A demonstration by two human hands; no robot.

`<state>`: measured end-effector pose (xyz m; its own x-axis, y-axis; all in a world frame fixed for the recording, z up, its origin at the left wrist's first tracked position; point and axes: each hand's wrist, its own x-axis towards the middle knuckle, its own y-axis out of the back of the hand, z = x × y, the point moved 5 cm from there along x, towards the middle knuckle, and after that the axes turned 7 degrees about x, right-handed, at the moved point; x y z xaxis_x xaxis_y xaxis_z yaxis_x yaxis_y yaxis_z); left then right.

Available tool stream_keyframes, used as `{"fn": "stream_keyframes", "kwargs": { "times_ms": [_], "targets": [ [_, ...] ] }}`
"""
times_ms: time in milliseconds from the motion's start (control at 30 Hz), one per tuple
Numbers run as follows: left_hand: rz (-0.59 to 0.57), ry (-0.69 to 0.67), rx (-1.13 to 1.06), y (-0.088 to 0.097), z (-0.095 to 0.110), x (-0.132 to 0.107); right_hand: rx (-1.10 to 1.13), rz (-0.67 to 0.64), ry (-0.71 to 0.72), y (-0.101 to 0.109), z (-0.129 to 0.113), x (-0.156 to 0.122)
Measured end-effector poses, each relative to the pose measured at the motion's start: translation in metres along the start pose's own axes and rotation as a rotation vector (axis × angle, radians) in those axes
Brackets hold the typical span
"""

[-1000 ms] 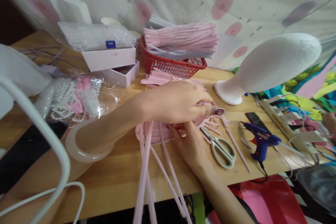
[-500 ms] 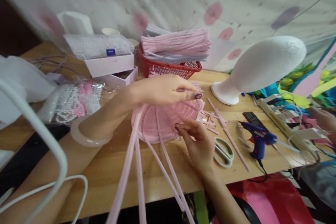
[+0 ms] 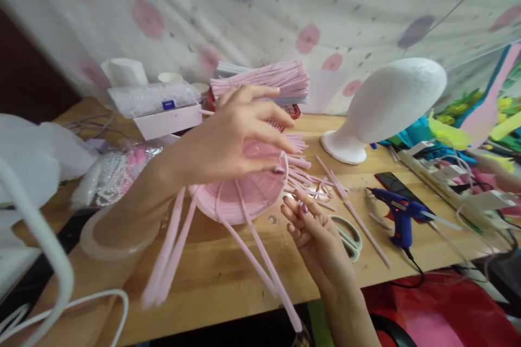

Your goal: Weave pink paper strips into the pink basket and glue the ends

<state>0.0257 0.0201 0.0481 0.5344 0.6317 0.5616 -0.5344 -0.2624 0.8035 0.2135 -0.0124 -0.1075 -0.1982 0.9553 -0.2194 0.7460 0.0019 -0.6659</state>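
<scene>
A round piece of coiled pink fuzzy stems, shaped like a shallow bowl or hat, rests on the wooden table. Long pink pipe cleaners trail from it towards the front edge. My left hand reaches across its top with fingers spread, the thumb by the right rim; whether the thumb touches is unclear. To the lower right, my right hand is apart from the piece, palm turned up and fingers loosely curled, with nothing visible in them. Partly behind that hand lie pale green-handled scissors.
Loose pink stems, a blue glue gun and a power strip lie right. A white foam head stands behind. A red basket holds bundled stems; bagged pearl beads lie left. Another person's hand is far right.
My right hand has come away from the pink piece and turned palm up. My left hand's fingers have spread, the piece has shifted slightly left, and its left strands swung left.
</scene>
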Motion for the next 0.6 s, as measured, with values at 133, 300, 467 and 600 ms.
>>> {"fn": "stream_keyframes", "kwargs": {
  "times_ms": [133, 300, 467, 600],
  "targets": [
    [-0.125, -0.059, -0.062, -0.009, 0.024, -0.009, 0.136, -0.149, -0.105, -0.015, 0.000, -0.012],
    [-0.211, -0.033, -0.084, -0.020, 0.036, -0.012, 0.232, -0.262, -0.154, -0.025, -0.002, -0.021],
    [-0.202, -0.007, -0.090, -0.016, 0.044, -0.010, 0.269, -0.309, -0.180, -0.030, -0.005, -0.027],
    [-0.267, 0.016, -0.038, -0.016, 0.052, -0.010, 0.257, -0.315, -0.161, -0.029, -0.010, -0.033]
  ]
}}
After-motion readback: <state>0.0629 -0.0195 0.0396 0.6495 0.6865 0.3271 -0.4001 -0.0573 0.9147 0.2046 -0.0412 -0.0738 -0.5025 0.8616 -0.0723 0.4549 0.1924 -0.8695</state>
